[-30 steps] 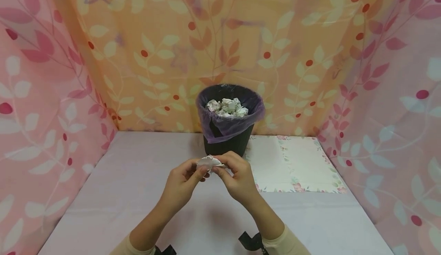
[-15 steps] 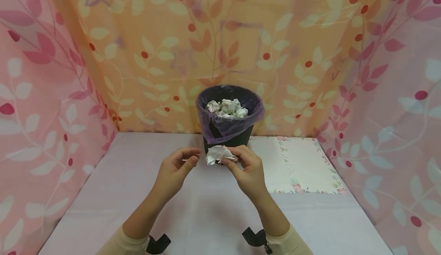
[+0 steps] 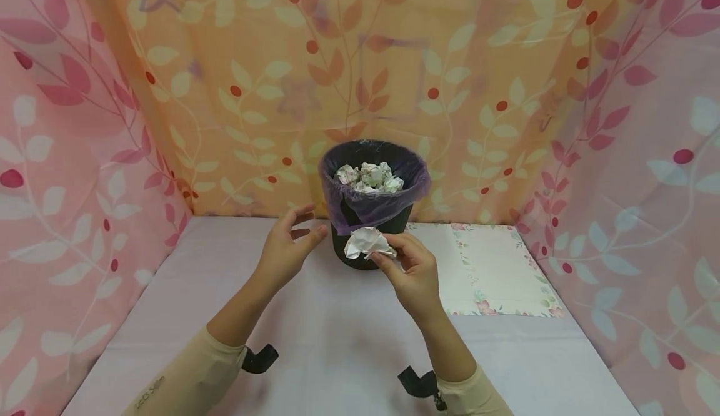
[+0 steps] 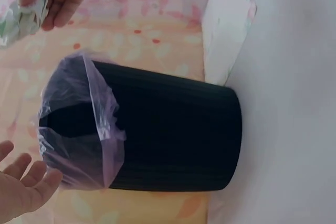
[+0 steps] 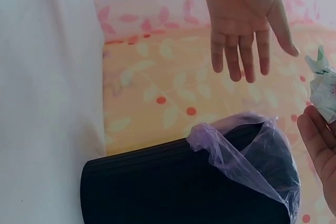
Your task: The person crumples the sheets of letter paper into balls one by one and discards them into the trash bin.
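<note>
In the head view my right hand (image 3: 413,275) pinches a crumpled white paper ball (image 3: 365,243) between thumb and fingers, in front of the black trash bin (image 3: 396,219). The right wrist view shows green and pink marks on that paper ball (image 5: 326,92). My left hand (image 3: 284,247) is off to the left of the bin, fingers apart and holding nothing. A purple plastic bag (image 3: 360,210) lines the bin and folds over its rim. Several crumpled paper balls (image 3: 371,177) lie inside it.
Flower-bordered white paper sheets (image 3: 500,269) lie on the white tabletop (image 3: 225,316) right of the bin. Behind it hangs an orange leaf-patterned cloth (image 3: 253,91), with pink patterned cloths on both sides. A black bracket (image 3: 260,359) sits at the left wrist.
Both hands first held the paper ball together. The left hand let go and moved up and left, spreading its fingers. The right hand shifted right with the paper.
</note>
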Demonstrator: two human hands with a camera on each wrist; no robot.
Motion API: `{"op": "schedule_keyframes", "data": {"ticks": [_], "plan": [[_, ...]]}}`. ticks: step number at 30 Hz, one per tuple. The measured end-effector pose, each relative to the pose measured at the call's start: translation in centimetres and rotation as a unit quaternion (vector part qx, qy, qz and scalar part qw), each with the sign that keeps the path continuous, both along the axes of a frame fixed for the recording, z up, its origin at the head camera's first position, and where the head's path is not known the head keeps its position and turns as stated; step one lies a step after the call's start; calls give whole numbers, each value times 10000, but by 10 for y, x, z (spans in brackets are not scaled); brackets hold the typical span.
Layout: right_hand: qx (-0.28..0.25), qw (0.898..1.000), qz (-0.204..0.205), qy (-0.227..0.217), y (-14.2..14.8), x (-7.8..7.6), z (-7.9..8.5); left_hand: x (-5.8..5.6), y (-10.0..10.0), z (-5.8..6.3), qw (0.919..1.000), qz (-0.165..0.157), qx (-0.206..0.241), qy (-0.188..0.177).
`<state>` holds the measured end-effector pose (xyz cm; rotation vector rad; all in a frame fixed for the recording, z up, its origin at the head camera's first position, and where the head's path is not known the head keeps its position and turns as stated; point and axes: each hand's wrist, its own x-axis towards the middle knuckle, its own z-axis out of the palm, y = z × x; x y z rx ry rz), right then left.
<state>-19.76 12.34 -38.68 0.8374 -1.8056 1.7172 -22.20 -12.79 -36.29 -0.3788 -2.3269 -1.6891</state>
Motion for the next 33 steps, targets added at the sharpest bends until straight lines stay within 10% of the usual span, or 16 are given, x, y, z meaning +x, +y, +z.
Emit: {"op": "schedule_keyframes", "data": {"ticks": [14, 33], "plan": [[-1, 10000, 27, -15, 3, -1, 2, -55, 6, 29, 9973, 267, -657, 168], [-213, 9997, -9, -101, 9, -6, 0, -106, 16, 34, 9892, 201, -1454, 30]]}}
